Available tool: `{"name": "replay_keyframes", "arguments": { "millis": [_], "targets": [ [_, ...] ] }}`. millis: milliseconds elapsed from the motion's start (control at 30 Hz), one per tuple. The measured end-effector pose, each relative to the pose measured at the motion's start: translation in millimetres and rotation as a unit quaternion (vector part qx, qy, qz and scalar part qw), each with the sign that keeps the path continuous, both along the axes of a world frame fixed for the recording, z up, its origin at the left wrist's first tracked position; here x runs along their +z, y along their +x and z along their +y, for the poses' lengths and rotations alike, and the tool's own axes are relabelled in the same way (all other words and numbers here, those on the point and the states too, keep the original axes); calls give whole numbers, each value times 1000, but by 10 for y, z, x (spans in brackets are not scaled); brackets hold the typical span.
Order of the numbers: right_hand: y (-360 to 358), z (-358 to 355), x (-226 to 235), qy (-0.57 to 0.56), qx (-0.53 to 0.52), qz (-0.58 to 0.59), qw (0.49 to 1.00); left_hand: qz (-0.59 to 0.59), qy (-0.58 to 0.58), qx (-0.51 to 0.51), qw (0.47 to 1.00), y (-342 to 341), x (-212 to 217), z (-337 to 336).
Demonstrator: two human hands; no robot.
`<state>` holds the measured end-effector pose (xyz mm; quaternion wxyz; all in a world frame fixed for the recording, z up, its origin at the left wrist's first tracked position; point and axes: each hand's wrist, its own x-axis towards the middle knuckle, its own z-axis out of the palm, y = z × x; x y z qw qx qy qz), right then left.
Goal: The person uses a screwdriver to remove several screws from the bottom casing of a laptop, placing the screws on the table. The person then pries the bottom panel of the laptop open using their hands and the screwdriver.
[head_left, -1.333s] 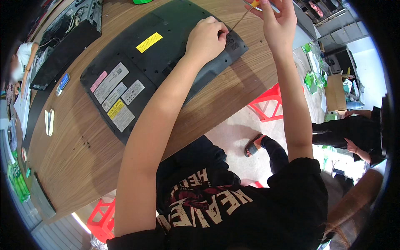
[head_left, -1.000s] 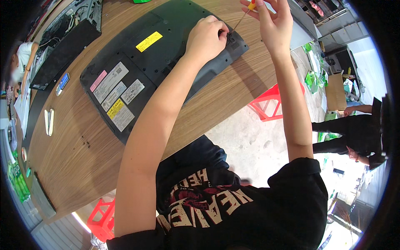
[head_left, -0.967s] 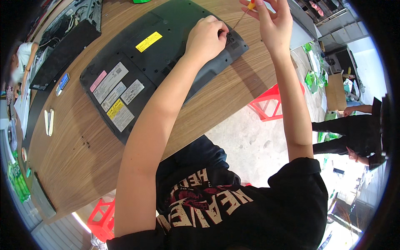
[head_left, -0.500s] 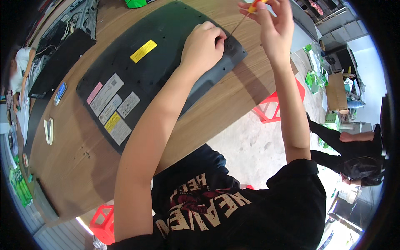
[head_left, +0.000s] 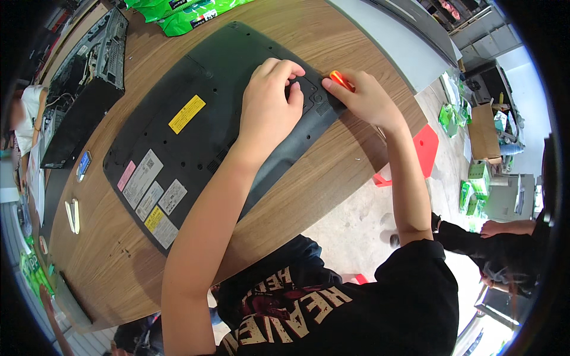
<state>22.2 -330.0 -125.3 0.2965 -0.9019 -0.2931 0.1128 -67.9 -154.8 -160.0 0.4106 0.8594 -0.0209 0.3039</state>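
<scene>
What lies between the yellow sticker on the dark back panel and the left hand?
In the head view, only bare dark panel surface with small screw holes lies between the yellow sticker and the left hand.

Left hand (head_left: pixel 270 101) pressed flat on dark panel (head_left: pixel 202 127), fingers curled at its far corner. Right hand (head_left: pixel 365 98) gripping orange screwdriver (head_left: pixel 339 79) at that same corner. Panel lying on wooden surface (head_left: pixel 309 184), stickers along near edge.
</scene>
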Motion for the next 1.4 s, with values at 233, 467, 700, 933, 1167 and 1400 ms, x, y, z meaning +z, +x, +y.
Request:
{"name": "replay_keyframes", "arguments": {
  "millis": [233, 467, 700, 933, 1167, 1400],
  "targets": [
    [-99, -6, 17, 41, 1, -27, 999, 7, 50, 8, 999, -43, 24, -58],
    [-514, -213, -41, 76, -3, -81, 994, 35, 41, -42, 998, -347, 118, -180],
    [-923, -282, -89, 114, -45, -48, 991, 59, 45, -72, 995, -570, 121, -222],
    [-1017, -292, -196, 141, -97, -40, 984, 108, 21, -76, 991, -558, 169, -258],
    [-991, -306, -262, 158, -98, -48, 982, 121, 39, -65, 990, -531, 169, -289],
    [-993, -251, -255, 130, -88, -72, 985, 23, 21, -66, 997, -519, 43, -217]
  ]
}}
